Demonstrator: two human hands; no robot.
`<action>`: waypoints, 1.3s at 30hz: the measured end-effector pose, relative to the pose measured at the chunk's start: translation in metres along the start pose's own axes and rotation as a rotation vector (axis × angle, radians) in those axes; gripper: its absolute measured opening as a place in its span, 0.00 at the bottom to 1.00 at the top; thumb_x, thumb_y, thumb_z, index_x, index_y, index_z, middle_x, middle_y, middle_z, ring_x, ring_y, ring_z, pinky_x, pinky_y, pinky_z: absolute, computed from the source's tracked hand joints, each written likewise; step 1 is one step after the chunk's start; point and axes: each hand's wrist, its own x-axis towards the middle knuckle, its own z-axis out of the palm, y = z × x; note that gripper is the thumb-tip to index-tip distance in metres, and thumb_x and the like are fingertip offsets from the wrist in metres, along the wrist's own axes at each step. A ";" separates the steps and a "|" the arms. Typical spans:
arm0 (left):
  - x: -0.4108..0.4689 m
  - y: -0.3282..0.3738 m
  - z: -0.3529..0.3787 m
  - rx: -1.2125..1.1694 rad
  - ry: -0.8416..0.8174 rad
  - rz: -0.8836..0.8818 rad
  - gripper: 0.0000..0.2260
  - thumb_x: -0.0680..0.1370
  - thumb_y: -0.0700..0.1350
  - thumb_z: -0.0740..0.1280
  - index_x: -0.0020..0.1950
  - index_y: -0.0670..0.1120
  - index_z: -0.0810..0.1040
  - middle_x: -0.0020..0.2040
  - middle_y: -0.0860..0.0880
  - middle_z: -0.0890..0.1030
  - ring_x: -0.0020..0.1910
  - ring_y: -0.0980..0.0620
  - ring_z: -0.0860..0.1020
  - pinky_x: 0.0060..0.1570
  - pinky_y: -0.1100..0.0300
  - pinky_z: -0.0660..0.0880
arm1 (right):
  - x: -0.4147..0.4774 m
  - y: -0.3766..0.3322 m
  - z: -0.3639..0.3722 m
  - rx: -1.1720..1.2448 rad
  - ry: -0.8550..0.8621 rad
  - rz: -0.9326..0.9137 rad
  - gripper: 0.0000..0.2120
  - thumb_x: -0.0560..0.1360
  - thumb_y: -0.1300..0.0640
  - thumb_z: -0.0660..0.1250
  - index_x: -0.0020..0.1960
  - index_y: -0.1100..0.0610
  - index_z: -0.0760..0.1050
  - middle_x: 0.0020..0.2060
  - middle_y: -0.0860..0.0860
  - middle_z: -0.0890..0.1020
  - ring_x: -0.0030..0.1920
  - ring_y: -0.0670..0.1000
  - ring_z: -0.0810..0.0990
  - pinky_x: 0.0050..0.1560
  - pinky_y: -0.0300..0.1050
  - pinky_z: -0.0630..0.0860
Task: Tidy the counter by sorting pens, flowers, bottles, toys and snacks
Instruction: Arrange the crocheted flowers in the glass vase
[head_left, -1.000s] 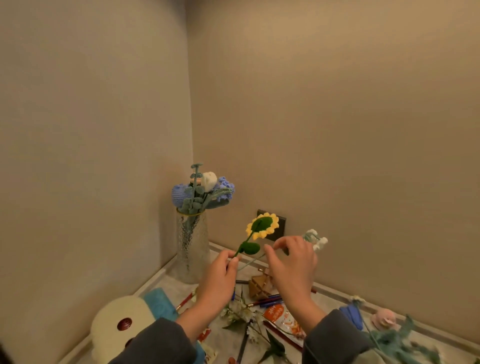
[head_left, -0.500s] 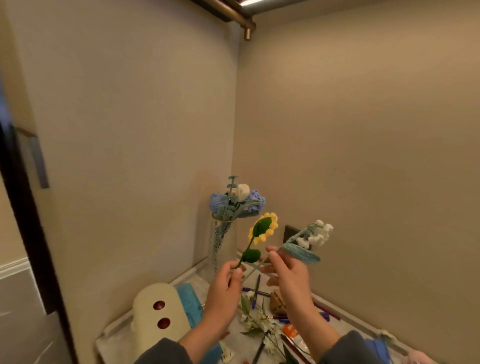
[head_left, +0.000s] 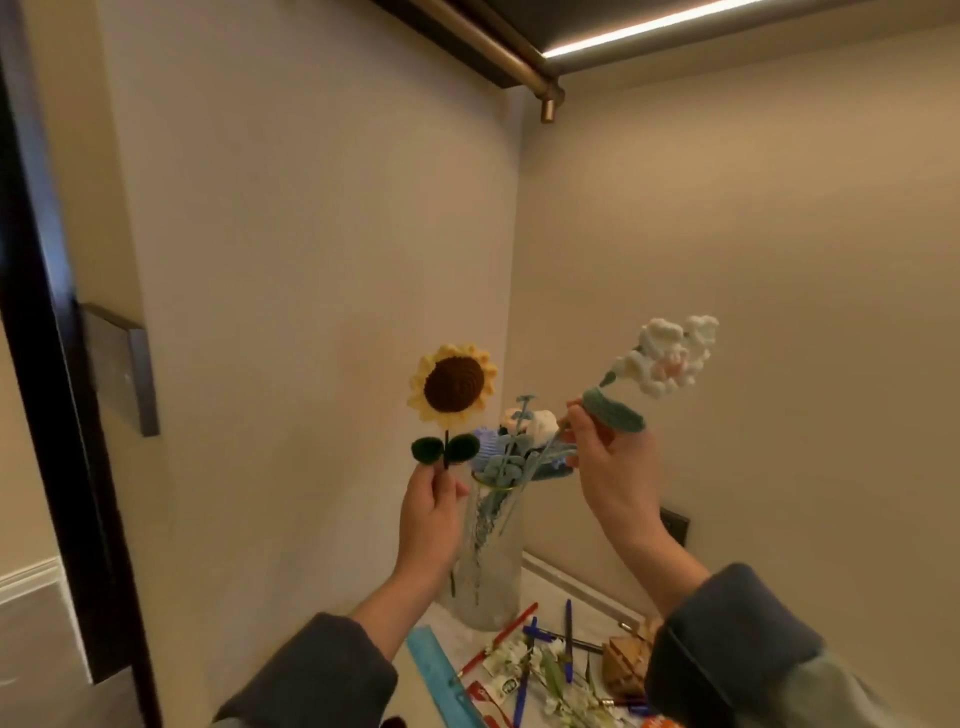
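Observation:
My left hand (head_left: 431, 512) pinches the stem of a crocheted sunflower (head_left: 453, 385) and holds it upright to the left of the glass vase (head_left: 491, 577). My right hand (head_left: 610, 467) grips the stem of a white crocheted flower sprig (head_left: 670, 356) with a teal leaf, tilted up to the right; its stem end slants down to the vase mouth. The vase stands in the counter's corner with blue and white crocheted flowers (head_left: 519, 441) in it. Pens (head_left: 568, 636) and small white flowers (head_left: 550, 675) lie on the counter below.
A blue ruler (head_left: 441, 675) lies at the counter's left. A brown wooden piece (head_left: 628, 657) sits by my right sleeve. Snack wrappers (head_left: 488, 693) lie among the pens. Walls close in the left and back, with a dark wall socket (head_left: 674, 525).
Both hands have risen. The sunflower now stands upright with its brown face toward me, left of the vase. The white sprig has lifted higher to the right. The view has tilted upward.

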 end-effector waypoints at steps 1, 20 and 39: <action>0.011 0.004 -0.002 -0.004 0.000 0.014 0.09 0.83 0.44 0.57 0.45 0.50 0.74 0.42 0.49 0.79 0.44 0.53 0.78 0.46 0.62 0.73 | 0.007 -0.003 0.005 -0.025 0.023 -0.022 0.08 0.79 0.51 0.64 0.43 0.47 0.79 0.36 0.39 0.81 0.36 0.32 0.80 0.34 0.28 0.74; 0.110 0.004 0.014 -0.127 -0.182 0.235 0.10 0.82 0.43 0.59 0.43 0.50 0.75 0.40 0.52 0.81 0.46 0.53 0.80 0.52 0.56 0.75 | 0.025 0.031 0.067 -0.380 0.068 -0.074 0.04 0.78 0.53 0.65 0.48 0.48 0.79 0.37 0.45 0.82 0.36 0.44 0.81 0.34 0.47 0.80; 0.096 -0.083 0.027 0.090 -0.323 0.189 0.06 0.81 0.49 0.60 0.52 0.57 0.76 0.51 0.57 0.79 0.51 0.59 0.78 0.48 0.64 0.75 | -0.011 0.114 0.101 -0.510 -0.139 0.352 0.04 0.79 0.52 0.64 0.46 0.49 0.77 0.39 0.47 0.82 0.35 0.46 0.82 0.36 0.46 0.81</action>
